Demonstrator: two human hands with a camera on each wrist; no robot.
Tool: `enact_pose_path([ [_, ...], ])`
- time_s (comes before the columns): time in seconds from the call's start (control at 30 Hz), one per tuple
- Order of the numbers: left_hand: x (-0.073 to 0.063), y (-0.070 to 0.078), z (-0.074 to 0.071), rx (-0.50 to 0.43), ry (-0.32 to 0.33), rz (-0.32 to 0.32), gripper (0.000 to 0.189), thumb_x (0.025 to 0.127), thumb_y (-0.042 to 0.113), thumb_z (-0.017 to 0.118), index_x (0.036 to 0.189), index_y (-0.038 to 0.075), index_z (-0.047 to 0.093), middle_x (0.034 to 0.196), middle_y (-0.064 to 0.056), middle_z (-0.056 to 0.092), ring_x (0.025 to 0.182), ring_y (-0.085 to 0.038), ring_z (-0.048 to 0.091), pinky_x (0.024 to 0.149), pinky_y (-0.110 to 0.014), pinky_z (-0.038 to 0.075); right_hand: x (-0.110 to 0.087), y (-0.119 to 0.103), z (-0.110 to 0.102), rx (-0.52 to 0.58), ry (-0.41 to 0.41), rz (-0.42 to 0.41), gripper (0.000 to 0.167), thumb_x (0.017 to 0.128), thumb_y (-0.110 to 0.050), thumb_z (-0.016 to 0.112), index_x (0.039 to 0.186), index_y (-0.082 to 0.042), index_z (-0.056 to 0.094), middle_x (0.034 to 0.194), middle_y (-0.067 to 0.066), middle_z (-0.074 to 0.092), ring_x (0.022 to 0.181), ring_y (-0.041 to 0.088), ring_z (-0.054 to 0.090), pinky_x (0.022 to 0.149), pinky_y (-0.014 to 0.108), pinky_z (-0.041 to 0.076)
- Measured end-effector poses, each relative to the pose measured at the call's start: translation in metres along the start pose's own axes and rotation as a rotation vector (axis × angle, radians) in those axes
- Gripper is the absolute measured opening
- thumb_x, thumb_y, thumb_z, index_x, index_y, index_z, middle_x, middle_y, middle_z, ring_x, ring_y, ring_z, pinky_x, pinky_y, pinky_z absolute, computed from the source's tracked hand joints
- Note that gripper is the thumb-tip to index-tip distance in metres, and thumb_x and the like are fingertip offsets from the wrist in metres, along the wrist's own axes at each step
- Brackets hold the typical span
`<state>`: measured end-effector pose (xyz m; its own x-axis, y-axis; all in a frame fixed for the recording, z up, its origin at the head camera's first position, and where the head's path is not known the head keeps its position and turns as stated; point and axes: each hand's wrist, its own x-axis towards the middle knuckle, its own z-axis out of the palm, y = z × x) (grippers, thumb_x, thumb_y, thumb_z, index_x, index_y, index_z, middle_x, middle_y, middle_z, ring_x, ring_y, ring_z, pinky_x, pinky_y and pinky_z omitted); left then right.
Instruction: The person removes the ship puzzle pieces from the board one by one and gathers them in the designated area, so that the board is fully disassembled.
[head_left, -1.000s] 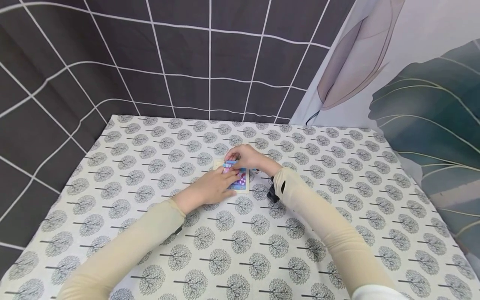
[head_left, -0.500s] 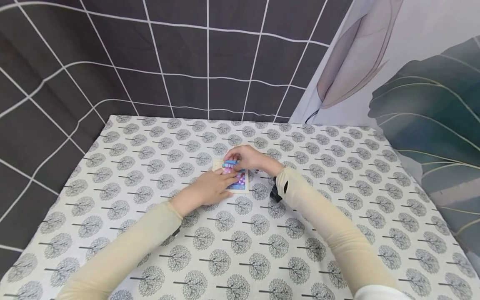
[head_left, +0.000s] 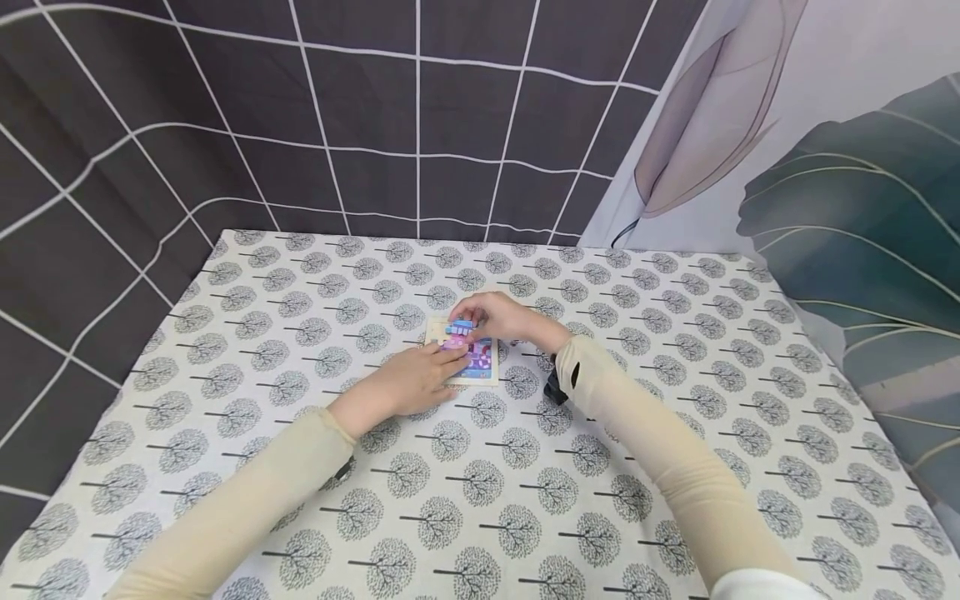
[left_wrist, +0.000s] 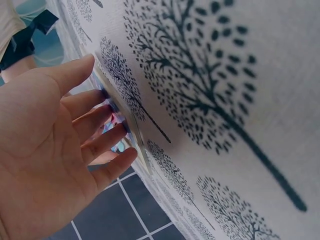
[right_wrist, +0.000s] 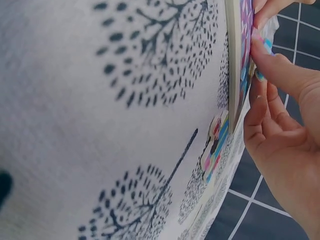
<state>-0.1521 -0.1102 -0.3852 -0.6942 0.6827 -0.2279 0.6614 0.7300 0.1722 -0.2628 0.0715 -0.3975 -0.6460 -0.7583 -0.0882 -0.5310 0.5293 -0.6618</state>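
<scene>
A small puzzle board (head_left: 432,331) with a pale rim and a purple, pink and blue picture lies flat on the table. At its upper part, my right hand (head_left: 501,317) pinches a small blue puzzle piece (right_wrist: 269,46) between thumb and fingers. Whether the piece sits in the board or just above it, I cannot tell. My left hand (head_left: 415,381) lies at the board's left side, with extended, slightly bent fingers (left_wrist: 95,122) touching its face. Those fingers hide part of the picture.
Another colourful puzzle piece (right_wrist: 216,146) lies on the cloth beside the board, in the right wrist view. A white tree-print cloth (head_left: 600,500) covers the table. Behind it hangs a dark grid-patterned curtain (head_left: 360,100), and a leaf-print curtain (head_left: 862,208) hangs at the right.
My left hand has slid slightly left, uncovering more of the board's picture. The right hand stays almost in place with the blue piece.
</scene>
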Motion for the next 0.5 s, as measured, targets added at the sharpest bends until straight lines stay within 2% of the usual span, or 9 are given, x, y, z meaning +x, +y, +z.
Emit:
enact_pose_path([
  [0.3,-0.0021,0.0008,-0.0027,-0.013,-0.014,-0.012,0.057,0.096,0.036,0.047,0.144,0.008,0.033,0.153,-0.006,0.023,0.138,-0.037,0.024,0.112,-0.051,0.025,-0.0004,-0.0017,-0.0009,-0.028,-0.013,-0.017,0.038,0.078,-0.001,0.071,0.115,-0.006,0.064,0.101,0.011,0.067,0.087,0.019,0.063,0.082,0.024,0.053],
  [0.5,-0.0029,0.0004,-0.0037,-0.037,-0.037,-0.031,0.057,0.096,0.036,0.048,0.145,0.01,0.033,0.154,-0.005,0.022,0.137,-0.038,0.023,0.11,-0.054,0.026,-0.0024,-0.0045,-0.0014,-0.04,-0.008,0.011,0.038,0.08,-0.004,0.069,0.118,-0.006,0.063,0.1,0.01,0.068,0.084,0.017,0.063,0.079,0.023,0.053],
])
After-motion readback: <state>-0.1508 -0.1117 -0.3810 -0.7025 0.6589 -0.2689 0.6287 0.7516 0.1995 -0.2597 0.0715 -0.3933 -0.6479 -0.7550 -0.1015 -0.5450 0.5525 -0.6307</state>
